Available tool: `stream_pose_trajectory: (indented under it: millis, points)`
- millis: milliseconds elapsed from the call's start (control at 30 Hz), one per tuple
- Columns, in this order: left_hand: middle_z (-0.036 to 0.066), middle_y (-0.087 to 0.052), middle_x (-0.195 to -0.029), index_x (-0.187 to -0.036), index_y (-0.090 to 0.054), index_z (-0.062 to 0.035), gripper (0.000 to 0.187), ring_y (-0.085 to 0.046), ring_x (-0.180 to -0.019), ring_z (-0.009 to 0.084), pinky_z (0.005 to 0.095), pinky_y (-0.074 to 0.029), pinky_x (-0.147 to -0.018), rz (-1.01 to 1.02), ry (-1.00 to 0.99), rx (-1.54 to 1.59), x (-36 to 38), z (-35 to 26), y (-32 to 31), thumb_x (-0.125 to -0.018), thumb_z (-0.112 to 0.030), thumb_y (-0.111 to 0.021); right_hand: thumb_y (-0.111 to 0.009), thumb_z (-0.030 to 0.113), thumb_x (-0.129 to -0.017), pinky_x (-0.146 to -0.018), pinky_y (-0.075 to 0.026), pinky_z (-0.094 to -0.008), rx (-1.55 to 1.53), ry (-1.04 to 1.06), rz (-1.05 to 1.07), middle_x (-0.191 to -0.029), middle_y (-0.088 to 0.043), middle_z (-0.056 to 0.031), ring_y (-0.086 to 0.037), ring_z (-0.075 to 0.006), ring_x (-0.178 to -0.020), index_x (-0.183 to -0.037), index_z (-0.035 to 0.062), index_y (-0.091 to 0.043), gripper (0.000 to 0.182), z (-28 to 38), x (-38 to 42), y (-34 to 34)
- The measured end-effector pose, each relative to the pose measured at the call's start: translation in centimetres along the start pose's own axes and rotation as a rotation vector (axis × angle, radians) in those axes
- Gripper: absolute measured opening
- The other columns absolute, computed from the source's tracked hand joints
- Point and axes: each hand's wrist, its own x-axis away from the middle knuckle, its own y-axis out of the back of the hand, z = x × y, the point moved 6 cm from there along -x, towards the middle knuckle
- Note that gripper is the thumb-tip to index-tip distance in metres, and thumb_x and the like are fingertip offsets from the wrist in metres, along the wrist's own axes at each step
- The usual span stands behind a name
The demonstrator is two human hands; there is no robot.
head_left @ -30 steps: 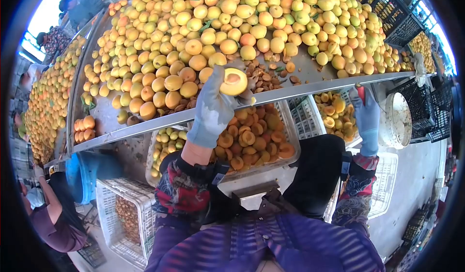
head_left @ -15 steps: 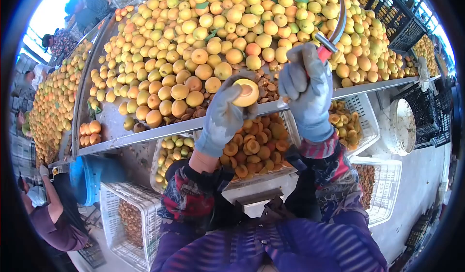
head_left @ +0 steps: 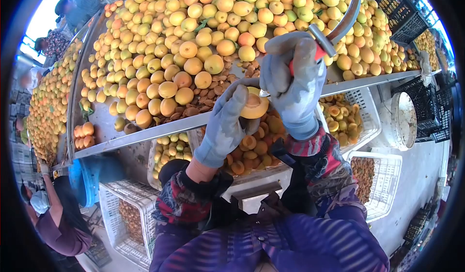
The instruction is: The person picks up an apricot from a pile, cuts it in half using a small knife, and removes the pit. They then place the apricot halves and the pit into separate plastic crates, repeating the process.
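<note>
My gloved left hand (head_left: 224, 122) is closed around a cut apricot (head_left: 255, 105), its pale orange cut face turned up between thumb and fingers. Gripped in my gloved right hand (head_left: 296, 85) is a curved knife (head_left: 348, 21) with a red handle and a metal collar. The blade points up and away, over the fruit pile. My right fingers are right at the apricot's edge, where a small shiny tip shows. Beneath both hands stands a crate of halved apricots (head_left: 261, 148). Whole apricots (head_left: 193, 66) cover the metal table ahead, with loose pits (head_left: 218, 89) near its front edge.
White crates of pits stand low left (head_left: 130, 219) and right (head_left: 363, 175). A crate of apricot halves (head_left: 341, 122), a white bucket (head_left: 403, 122) and black crates are at the right. A blue bucket (head_left: 89, 180) stands left, near a person in a purple shirt (head_left: 68, 228).
My right hand has moved left and down with the knife, up against the apricot. My left hand has shifted slightly right, and the cut face has tilted.
</note>
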Motion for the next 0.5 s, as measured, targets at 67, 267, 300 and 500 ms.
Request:
stream_pose_trajectory:
  millis: [67, 267, 300, 500]
  points:
    - [0.002, -0.058, -0.088, -0.120, -0.050, -0.0027, 0.036, -0.051, -0.061, 0.0069, 0.0190, -0.041, -0.050, -0.020, 0.073, 0.130, 0.1, 0.3, 0.0, -0.092, -0.024, -0.058, -0.052, 0.023, -0.095, -0.039, -0.027, -0.0219, 0.075, 0.018, -0.005, -0.049, -0.044, 0.0022, -0.036, -0.0044, -0.039, -0.087, -0.0036, -0.058, 0.029, 0.2, 0.2, -0.1]
    - [0.003, -0.057, -0.084, -0.115, -0.049, -0.0013, 0.043, -0.049, -0.055, 0.0057, 0.0195, -0.040, -0.047, 0.013, 0.039, -0.166, 0.5, 0.3, 0.7, -0.077, -0.001, -0.067, -0.057, 0.023, -0.092, -0.043, -0.029, -0.0196, 0.194, 0.095, 0.051, -0.054, -0.049, 0.0033, -0.039, -0.0023, -0.044, -0.085, -0.0028, -0.060, 0.026, -0.3, 1.5, -0.9]
    - [0.003, -0.057, -0.087, -0.116, -0.049, -0.0010, 0.044, -0.052, -0.061, 0.0059, 0.0198, -0.043, -0.052, 0.044, -0.058, -0.361, 0.6, -0.6, 0.4, -0.076, -0.001, -0.068, -0.057, 0.024, -0.092, -0.042, -0.028, -0.0193, 0.170, 0.055, 0.035, -0.053, -0.047, 0.0038, -0.039, -0.0022, -0.045, -0.085, -0.0018, -0.059, 0.027, -0.8, 1.7, -0.8]
    - [0.004, -0.056, -0.104, -0.121, -0.047, -0.0004, 0.054, -0.054, -0.093, 0.0085, 0.0231, -0.046, -0.081, -0.037, 0.045, -0.205, 0.2, 0.1, 0.9, -0.072, -0.001, -0.070, -0.036, 0.046, -0.099, -0.037, -0.022, -0.0220, 0.066, -0.054, 0.183, -0.047, -0.032, 0.0062, -0.025, -0.0049, -0.037, -0.091, 0.0005, -0.054, 0.050, -2.2, 1.3, -1.0]
